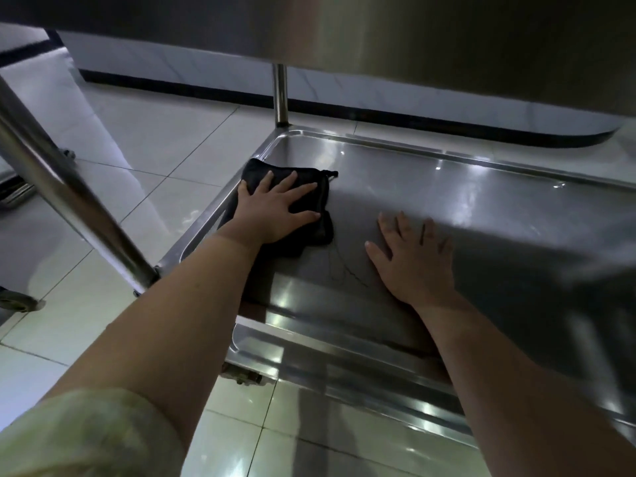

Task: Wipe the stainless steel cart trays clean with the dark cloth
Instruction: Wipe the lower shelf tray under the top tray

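The left hand [272, 208] lies flat with its fingers spread and straight, pressing down on the dark cloth [255, 171]. It presses the cloth rather than gripping it. The cloth is folded into a thick pad under that palm, and its edges show beyond the fingertips and on the thumb side. It sits on the steel tray [481, 201], close to the tray's raised rim, which runs just outside the left hand's little finger. The right hand [416, 259] rests on the bare tray surface beside the left hand, apart from the cloth. Its palm is down, its fingers are spread, and it holds nothing. Beyond the left hand's fingertips a cart post [281, 94] rises from the tray's corner to the upper tray [413, 29] overhead. A pale sleeve [86, 435] is rolled up on the left arm, and a tiled floor [155, 132] lies past the rim.
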`<state>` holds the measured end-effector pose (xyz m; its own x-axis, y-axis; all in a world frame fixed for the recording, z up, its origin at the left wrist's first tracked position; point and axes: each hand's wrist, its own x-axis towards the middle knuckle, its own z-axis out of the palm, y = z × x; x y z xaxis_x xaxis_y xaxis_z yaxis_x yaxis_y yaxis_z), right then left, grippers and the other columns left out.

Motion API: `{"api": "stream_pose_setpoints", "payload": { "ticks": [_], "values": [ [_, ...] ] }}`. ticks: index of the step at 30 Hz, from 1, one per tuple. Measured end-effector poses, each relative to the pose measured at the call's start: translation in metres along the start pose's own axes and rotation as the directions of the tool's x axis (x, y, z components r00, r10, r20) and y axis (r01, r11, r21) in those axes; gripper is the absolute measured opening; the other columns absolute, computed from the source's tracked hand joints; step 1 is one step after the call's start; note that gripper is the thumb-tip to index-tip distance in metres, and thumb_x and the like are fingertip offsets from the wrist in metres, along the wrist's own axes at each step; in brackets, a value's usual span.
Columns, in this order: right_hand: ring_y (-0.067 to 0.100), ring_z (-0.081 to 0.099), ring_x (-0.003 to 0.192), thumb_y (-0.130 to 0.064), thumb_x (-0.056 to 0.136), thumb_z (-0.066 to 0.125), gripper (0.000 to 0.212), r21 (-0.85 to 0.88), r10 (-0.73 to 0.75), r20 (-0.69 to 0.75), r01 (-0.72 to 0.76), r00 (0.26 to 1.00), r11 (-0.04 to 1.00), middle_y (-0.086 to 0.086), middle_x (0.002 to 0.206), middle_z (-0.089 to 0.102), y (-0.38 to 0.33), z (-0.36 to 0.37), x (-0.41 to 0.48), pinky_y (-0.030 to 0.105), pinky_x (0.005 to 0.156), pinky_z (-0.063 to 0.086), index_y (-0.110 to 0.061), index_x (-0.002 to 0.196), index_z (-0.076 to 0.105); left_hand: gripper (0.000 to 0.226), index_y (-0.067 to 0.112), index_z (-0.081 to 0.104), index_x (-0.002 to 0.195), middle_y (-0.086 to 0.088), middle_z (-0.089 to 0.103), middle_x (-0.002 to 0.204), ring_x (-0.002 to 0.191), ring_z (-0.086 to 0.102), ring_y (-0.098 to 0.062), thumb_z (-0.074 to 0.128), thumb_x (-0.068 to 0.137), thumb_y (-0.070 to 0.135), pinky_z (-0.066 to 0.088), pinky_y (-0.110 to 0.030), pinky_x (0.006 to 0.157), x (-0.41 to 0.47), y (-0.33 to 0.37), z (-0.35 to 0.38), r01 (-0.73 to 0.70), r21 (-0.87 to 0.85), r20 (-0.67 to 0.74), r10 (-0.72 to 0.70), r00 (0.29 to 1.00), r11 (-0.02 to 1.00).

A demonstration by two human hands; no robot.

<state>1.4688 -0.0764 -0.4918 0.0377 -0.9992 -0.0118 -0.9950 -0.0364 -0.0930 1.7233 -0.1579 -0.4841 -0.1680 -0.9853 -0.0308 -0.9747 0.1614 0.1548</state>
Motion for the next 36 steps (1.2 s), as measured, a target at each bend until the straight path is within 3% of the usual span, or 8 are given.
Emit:
{"api": "stream_pose_setpoints", "payload": {
  "ticks": [8,14,18,24,32,34,36],
  "values": [
    [0.038,0.001,0.147,-0.067,0.093,0.013,0.065,-0.052,-0.004,-0.069,0.001,0.998,0.999,-0.004,0.163,0.005,-0.002,0.007,0.002,0.063,0.113,0.009,-0.040,0.153,0.005,0.065,0.062,0.008,0.144,0.014,0.001,0.163,0.149,-0.003,-0.032,0.025,0.084,0.081,-0.006,-0.069,0.110,0.083,0.021,-0.002,0.051,0.062,0.038,-0.053,0.998,0.997],
    [0.033,-0.006,0.148,-0.067,0.093,0.013,0.066,-0.020,0.001,-0.046,-0.002,0.999,1.000,-0.007,0.163,-0.004,0.006,0.009,0.004,0.063,0.114,0.002,-0.041,0.152,-0.002,0.058,0.063,0.008,0.143,0.014,-0.003,0.163,0.148,-0.008,-0.036,0.025,0.089,0.075,-0.007,-0.074,0.106,0.094,0.128,0.009,-0.138,0.035,0.104,0.133,0.986,0.990],
    [0.031,-0.004,0.149,-0.071,0.091,0.014,0.067,0.021,0.007,-0.053,-0.006,0.999,1.000,-0.011,0.163,0.000,0.006,0.007,0.004,0.061,0.115,0.002,-0.046,0.151,0.001,0.062,0.063,0.013,0.143,0.017,0.004,0.163,0.150,-0.001,-0.029,0.028,0.085,0.080,0.000,-0.066,0.112,0.090,0.089,0.006,-0.143,0.013,0.042,0.142,0.989,0.990],
    [0.035,-0.005,0.148,-0.070,0.091,0.012,0.068,0.024,0.010,-0.029,-0.009,1.000,1.000,-0.009,0.163,-0.001,-0.002,0.005,0.004,0.063,0.114,0.003,-0.044,0.152,0.001,0.060,0.063,0.011,0.143,0.013,0.005,0.163,0.150,0.002,-0.028,0.024,0.086,0.079,-0.001,-0.063,0.114,0.067,-0.019,-0.009,0.020,0.085,0.010,-0.021,1.000,0.996],
    [0.038,-0.008,0.147,-0.067,0.094,0.016,0.065,0.037,0.007,0.049,-0.009,0.999,0.999,-0.007,0.163,-0.002,-0.007,-0.002,0.005,0.067,0.112,0.000,-0.041,0.153,0.005,0.061,0.066,0.003,0.142,0.017,-0.002,0.162,0.150,-0.005,-0.028,0.021,0.085,0.080,-0.008,-0.064,0.113,0.011,0.010,0.004,-0.011,0.060,0.025,0.009,1.000,0.998],
    [0.036,-0.006,0.148,-0.062,0.097,0.019,0.061,0.141,0.022,0.059,-0.030,0.998,0.990,-0.009,0.163,0.003,-0.007,-0.009,0.004,0.066,0.113,0.000,-0.039,0.153,0.012,0.062,0.066,0.002,0.142,0.017,-0.003,0.162,0.150,-0.006,-0.028,0.022,0.085,0.080,-0.008,-0.064,0.112,-0.014,0.026,0.007,-0.037,0.039,0.028,0.036,0.999,0.999],
    [0.031,-0.003,0.149,-0.056,0.101,0.023,0.054,0.376,0.059,0.046,-0.072,0.997,0.924,-0.013,0.162,0.009,-0.006,-0.017,0.005,0.061,0.115,-0.005,-0.039,0.152,0.021,0.063,0.065,-0.001,0.142,0.017,-0.005,0.162,0.149,-0.009,-0.029,0.021,0.085,0.080,-0.009,-0.065,0.112,-0.038,0.047,0.010,-0.057,0.042,0.036,0.056,0.998,0.997]
  ]
}}
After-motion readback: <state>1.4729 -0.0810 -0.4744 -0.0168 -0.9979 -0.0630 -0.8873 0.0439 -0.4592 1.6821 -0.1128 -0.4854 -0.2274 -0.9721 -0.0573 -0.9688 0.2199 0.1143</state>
